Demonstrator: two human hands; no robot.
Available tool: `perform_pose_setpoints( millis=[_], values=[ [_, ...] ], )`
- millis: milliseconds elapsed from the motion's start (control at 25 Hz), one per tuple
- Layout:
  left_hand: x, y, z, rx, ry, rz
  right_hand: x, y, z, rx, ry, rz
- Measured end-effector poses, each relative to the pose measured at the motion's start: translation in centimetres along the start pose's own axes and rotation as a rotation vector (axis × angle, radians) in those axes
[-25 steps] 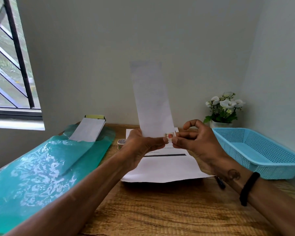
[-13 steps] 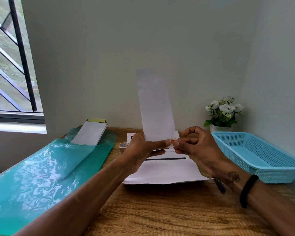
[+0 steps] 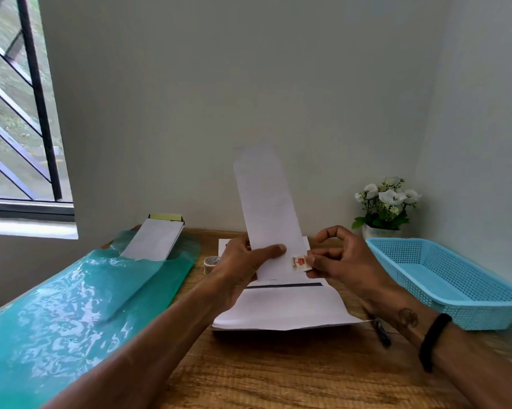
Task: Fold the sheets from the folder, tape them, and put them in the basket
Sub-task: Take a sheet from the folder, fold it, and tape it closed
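A folded white sheet [image 3: 266, 208] stands upright above the desk. My left hand [image 3: 245, 267] grips its lower end, thumb laid across the front. My right hand [image 3: 340, 261] pinches a small patterned piece of tape [image 3: 299, 262] against the sheet's lower right edge. A teal plastic folder [image 3: 71, 314] lies at the left with white sheets [image 3: 154, 242] sticking out of its far end. The light blue basket [image 3: 467, 302] sits at the right. A tape roll [image 3: 211, 262] rests on the desk behind my left hand, partly hidden.
Flat white sheets [image 3: 281, 308] with a black stripe lie on the wooden desk [image 3: 278, 373] under my hands. A pen [image 3: 383, 335] lies beneath my right wrist. A pot of white flowers [image 3: 386, 208] stands in the back right corner. A barred window is at left.
The folded sheet has dropped lower and tilted slightly left. My left thumb now lies across its front, and the tape piece sits at the sheet's lower right edge under my right fingers.
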State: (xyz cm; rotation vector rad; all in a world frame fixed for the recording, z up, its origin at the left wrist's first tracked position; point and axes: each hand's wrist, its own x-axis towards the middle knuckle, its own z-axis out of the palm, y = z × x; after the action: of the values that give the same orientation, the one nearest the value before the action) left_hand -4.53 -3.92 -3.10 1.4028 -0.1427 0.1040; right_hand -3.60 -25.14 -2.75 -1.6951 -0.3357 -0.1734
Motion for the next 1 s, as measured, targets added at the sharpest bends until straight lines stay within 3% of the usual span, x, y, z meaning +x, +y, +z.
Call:
perform_pose_setpoints(
  millis=[200, 320, 560, 720, 1000],
  values=[
    [1.5, 1.4, -2.3, -0.106, 0.168, 0.102, 0.4, 0.3, -0.3, -0.122, -0.002, 0.004],
    [1.4, 1.3, -2.2, -0.058, 0.166, 0.143, 0.4, -0.5, 0.0, -0.3, 0.121, -0.086],
    [0.5, 3.0, -1.6, 0.225, 0.079, 0.387, 2.3, -10.5, 0.4, -0.602, 0.404, -0.608],
    [0.5, 3.8, -0.6, 0.639, 0.045, 0.614, 3.2, -16.3, -0.6, -0.937, 0.339, -0.765],
    [0.8, 6.9, -0.6, 1.048, 0.045, 0.902, -0.6, -19.4, -3.3, -1.096, 0.126, -0.688]
  ],
)
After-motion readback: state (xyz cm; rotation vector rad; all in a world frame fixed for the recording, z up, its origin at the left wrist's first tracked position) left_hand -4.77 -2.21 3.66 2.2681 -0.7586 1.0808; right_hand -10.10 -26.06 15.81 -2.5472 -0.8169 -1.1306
